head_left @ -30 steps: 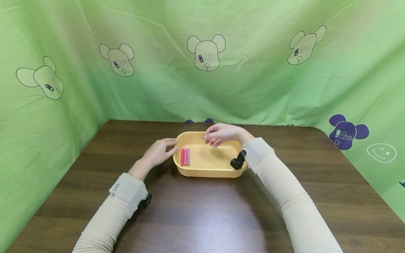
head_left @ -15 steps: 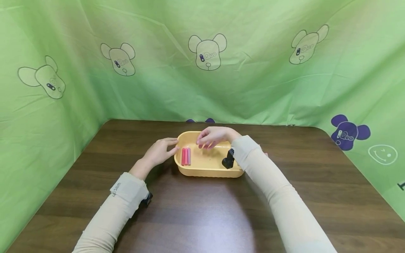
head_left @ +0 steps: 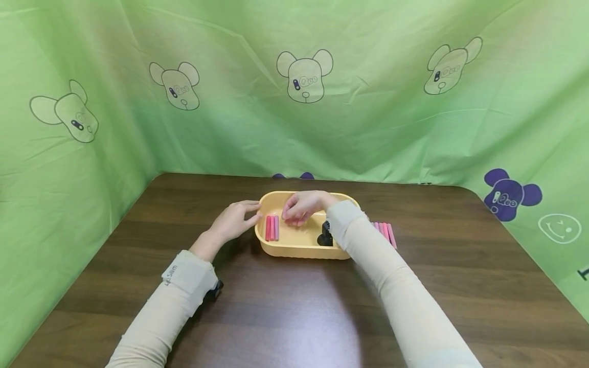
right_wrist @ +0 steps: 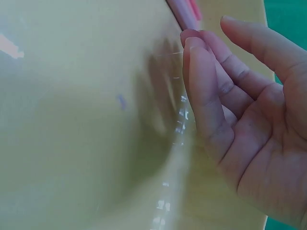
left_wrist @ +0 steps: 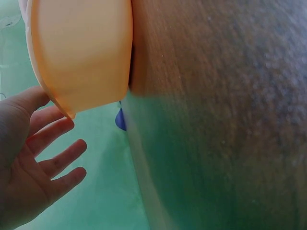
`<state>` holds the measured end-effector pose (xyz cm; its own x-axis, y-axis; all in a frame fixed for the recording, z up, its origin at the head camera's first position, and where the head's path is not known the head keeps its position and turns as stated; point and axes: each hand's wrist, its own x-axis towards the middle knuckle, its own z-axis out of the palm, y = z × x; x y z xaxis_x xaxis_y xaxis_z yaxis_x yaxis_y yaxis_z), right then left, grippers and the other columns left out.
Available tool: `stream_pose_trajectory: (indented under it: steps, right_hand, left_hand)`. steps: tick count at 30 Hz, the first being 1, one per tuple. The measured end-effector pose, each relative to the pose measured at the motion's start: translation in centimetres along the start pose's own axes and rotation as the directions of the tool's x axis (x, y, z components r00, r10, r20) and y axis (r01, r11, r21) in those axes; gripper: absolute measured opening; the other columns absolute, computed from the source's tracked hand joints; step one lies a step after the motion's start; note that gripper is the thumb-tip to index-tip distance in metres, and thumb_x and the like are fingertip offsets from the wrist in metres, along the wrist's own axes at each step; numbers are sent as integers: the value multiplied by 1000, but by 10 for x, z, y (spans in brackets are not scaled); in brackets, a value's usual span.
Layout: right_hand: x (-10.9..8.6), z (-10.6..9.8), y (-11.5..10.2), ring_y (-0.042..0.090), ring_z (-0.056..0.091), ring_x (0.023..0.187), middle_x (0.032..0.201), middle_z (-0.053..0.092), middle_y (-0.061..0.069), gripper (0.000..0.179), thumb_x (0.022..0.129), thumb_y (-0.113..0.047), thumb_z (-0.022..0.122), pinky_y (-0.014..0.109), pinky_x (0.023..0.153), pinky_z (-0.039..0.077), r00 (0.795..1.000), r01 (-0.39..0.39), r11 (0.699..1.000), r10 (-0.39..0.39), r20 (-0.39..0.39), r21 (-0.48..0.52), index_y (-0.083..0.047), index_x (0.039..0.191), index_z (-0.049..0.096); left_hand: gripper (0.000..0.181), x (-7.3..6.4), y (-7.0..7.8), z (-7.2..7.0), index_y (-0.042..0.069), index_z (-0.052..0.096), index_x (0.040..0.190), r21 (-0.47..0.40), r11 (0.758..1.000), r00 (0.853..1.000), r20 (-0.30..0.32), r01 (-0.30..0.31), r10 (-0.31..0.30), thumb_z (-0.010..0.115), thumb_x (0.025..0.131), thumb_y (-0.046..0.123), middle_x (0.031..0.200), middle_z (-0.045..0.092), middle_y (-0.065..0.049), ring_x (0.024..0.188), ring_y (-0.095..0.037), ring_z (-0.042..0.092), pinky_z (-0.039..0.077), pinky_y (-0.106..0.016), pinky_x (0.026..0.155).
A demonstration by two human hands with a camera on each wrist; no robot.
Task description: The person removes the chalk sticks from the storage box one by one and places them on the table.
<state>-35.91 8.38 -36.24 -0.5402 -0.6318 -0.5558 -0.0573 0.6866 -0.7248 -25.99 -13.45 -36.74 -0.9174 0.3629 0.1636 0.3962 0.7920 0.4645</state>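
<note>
A yellow oval basin (head_left: 303,252) stands on the table. At its left end, inside, three slim sticks (head_left: 272,228) in red, pink and purple lie side by side. My left hand (head_left: 232,221) touches the left rim, its fingers spread; in the left wrist view the thumb and fingertips of this hand (left_wrist: 36,158) meet the basin's rim (left_wrist: 41,72). Inside the basin hangs my right hand (head_left: 303,206), nothing held in it. The right wrist view has this hand's (right_wrist: 249,115) fingertips right by the end of the purple stick (right_wrist: 182,13).
More pink and purple sticks (head_left: 385,232) lie in a row on the dark wooden table (head_left: 257,312), right of the basin and partly hidden by the right forearm. A black wrist camera (head_left: 325,235) overlaps the basin. Green printed cloth (head_left: 230,128) hangs behind the table.
My right hand has moved left and lower inside the basin, toward the three sticks. The sticks on the right have come into view from behind the forearm. My left hand stays at the rim.
</note>
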Motion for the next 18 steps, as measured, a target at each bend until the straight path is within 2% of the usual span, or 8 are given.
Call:
stream_pose_trajectory:
  steps: [7, 12, 18]
  right_hand:
    - [12, 6, 0, 4, 58, 59, 73, 64, -2, 19, 92, -12, 56, 15, 57, 51, 999, -31, 999, 31, 10, -18, 2, 103, 62]
    - [17, 10, 0, 4, 56, 55, 69, 63, -2, 13, 92, -13, 57, 13, 54, 49, 998, -55, 998, 55, 7, 4, -3, 90, 64]
    - [18, 12, -2, 3, 54, 52, 65, 62, -3, 17, 92, -19, 58, 13, 53, 48, 998, -61, 998, 60, -21, -18, -8, 81, 62]
  left_hand:
    - [43, 0, 2, -2, 2, 54, 130, -7, 1000, 1000, 18, 18, -18, 56, 93, 24, 136, 53, -14, 130, -29, 47, 38, -43, 109]
    - [42, 0, 1, -2, 2, 55, 130, -9, 1000, 1000, 17, 11, -11, 56, 93, 24, 135, 54, -14, 129, -29, 47, 38, -43, 109]
    - [42, 1, 0, -1, 2, 55, 130, -3, 1000, 1000, 15, 14, -14, 55, 93, 24, 136, 54, -14, 130, -29, 47, 38, -43, 109]
